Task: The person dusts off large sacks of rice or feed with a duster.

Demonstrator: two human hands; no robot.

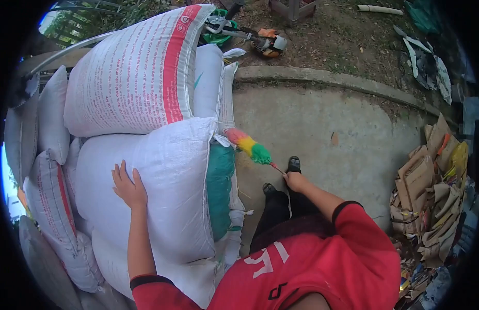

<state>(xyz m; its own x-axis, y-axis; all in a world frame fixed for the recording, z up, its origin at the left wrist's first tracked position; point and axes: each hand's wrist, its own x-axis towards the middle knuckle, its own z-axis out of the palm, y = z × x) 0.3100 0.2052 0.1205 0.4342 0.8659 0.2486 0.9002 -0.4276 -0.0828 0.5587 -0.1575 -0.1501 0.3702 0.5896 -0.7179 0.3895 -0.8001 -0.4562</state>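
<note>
My left hand [130, 188] lies with its fingers spread on a full white woven sack [172, 175] at the left. On the right, my right hand [296, 182] is closed round the thin handle of a duster [248, 146]. Its fluffy head is pink, yellow and green and points up and left, close to the sack's edge. Behind the white sack, a sack with red print [131, 72] leans on the stack. A green sack [220, 191] shows beside the white one.
More filled sacks [56, 201] are piled at the far left. Flattened cardboard [430, 196] is heaped at the right. A low concrete curb [322, 77] crosses behind the concrete floor [322, 124]. An orange and white motor tool [269, 44] lies beyond the stack.
</note>
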